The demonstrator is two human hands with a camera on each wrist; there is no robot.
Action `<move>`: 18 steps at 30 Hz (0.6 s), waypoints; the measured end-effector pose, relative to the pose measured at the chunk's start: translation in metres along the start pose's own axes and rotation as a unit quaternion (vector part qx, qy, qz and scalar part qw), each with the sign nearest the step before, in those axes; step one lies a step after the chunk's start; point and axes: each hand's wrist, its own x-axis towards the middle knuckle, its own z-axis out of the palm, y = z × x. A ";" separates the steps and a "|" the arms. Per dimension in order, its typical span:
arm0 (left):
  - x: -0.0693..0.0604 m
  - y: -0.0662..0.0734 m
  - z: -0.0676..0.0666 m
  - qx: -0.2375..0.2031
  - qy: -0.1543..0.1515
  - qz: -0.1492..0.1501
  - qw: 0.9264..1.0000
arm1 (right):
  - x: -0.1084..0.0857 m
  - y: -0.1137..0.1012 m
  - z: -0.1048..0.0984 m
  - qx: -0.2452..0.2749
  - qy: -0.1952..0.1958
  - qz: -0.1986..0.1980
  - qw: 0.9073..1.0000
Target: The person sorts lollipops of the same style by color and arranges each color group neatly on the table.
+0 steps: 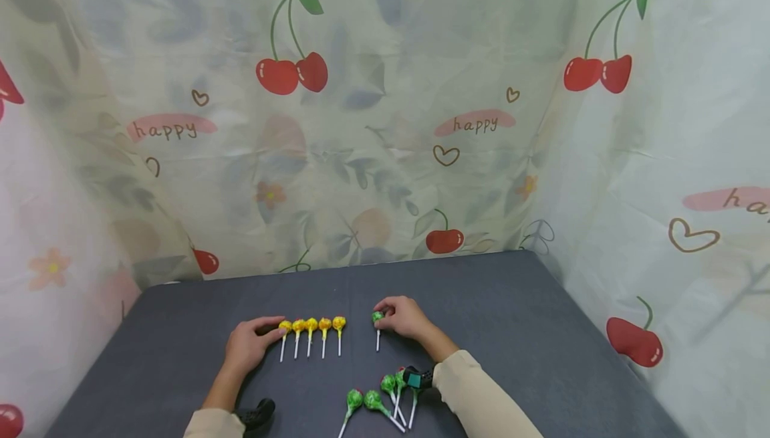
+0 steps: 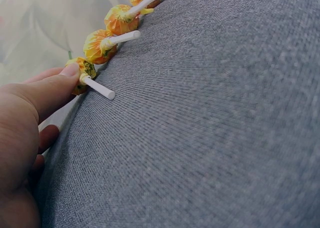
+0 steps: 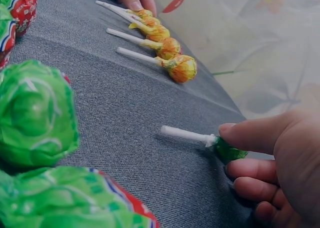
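Note:
Several yellow-wrapped lollipops (image 1: 325, 323) lie side by side in a row, their white sticks toward me. At the row's left end my left hand (image 1: 245, 346) pinches the head of the outermost yellow lollipop (image 2: 86, 70) between thumb and index finger. Right of the row, apart from it, a green lollipop (image 3: 227, 149) lies with its stick also toward me. My right hand (image 1: 404, 317) holds its head between thumb and fingers, which partly hide it.
Nearer to me, several green lollipops (image 1: 373, 400) lie loosely at mixed angles, partly beneath my right wrist. A dark grey cloth (image 1: 493, 331) covers the table. Curtains (image 1: 361, 124) printed with cherries stand behind and at both sides.

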 end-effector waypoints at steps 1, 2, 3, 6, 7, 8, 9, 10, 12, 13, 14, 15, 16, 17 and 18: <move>0.000 0.000 0.000 0.002 0.001 0.002 1.000 | 0.001 0.001 0.001 0.001 -0.002 0.014 1.000; 0.000 0.000 0.000 0.003 0.002 0.003 1.000 | 0.002 0.001 0.001 -0.002 -0.002 0.019 1.000; 0.000 0.000 0.000 0.004 0.003 0.003 1.000 | 0.002 0.001 0.001 -0.004 -0.002 0.023 1.000; 0.000 0.000 0.000 0.003 0.002 0.003 1.000 | 0.002 0.002 0.001 -0.008 0.002 0.033 0.999; 0.000 0.000 0.000 0.003 0.001 0.004 1.000 | 0.002 0.002 0.001 -0.008 0.003 0.036 0.999; 0.000 0.000 0.000 0.002 0.001 0.003 1.000 | 0.002 0.002 0.000 -0.007 0.004 0.038 0.999; 0.000 0.000 0.000 0.001 0.000 0.003 1.000 | 0.002 0.002 0.000 -0.006 0.006 0.040 0.999; 0.000 0.000 0.000 0.000 0.000 0.002 1.000 | 0.002 0.002 0.000 -0.006 0.007 0.043 0.999; 0.000 -0.001 0.001 -0.001 -0.001 0.003 1.000 | 0.002 0.002 0.001 -0.007 0.009 0.045 0.999; 0.000 -0.001 0.001 -0.001 0.000 0.003 1.000 | 0.003 0.002 0.001 -0.009 0.010 0.046 0.999; 0.000 -0.001 0.001 0.000 0.001 0.003 1.000 | 0.003 0.001 0.001 -0.011 0.011 0.047 0.999; 0.000 -0.001 0.000 0.001 0.001 0.004 1.000 | 0.003 0.000 0.001 -0.014 0.011 0.047 0.999; 0.000 -0.001 0.000 0.002 0.001 0.004 1.000 | 0.002 0.000 0.001 -0.016 0.012 0.045 0.999; 0.001 -0.002 0.000 0.002 0.000 0.004 1.000 | 0.002 0.000 0.001 -0.019 0.012 0.041 0.999; 0.001 -0.002 0.000 0.002 0.000 0.004 1.000 | 0.002 0.000 0.001 -0.021 0.012 0.039 0.999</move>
